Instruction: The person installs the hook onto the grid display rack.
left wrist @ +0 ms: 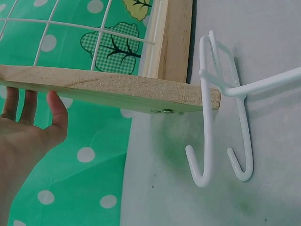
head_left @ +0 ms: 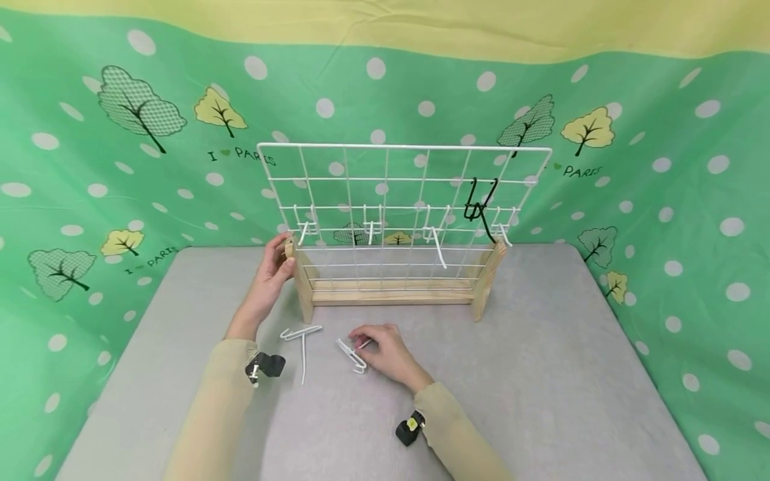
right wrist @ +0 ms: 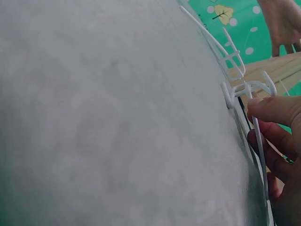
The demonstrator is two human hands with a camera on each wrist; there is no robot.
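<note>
My left hand (head_left: 265, 280) rests its fingertips and thumb against the outer side of the rack's left wooden upright (head_left: 301, 284). Between the thumb and fingers of my right hand (head_left: 388, 351) is the stem of a white wire hook (right wrist: 257, 136), held just in front of the rack, with its bent prongs (head_left: 351, 355) pointing left. Another white wire hook (head_left: 303, 347) lies on the table to the left, its stem toward me. That one looms large as a white hook (left wrist: 207, 117) in the left wrist view.
The white wire grid (head_left: 385, 180) leans back in its wooden base (head_left: 391, 294). Several white hooks hang along it, such as this hook (head_left: 437, 244), and a black hook (head_left: 475, 208) hangs higher at right. A green patterned cloth (head_left: 637, 133) surrounds the grey tabletop (head_left: 541, 374).
</note>
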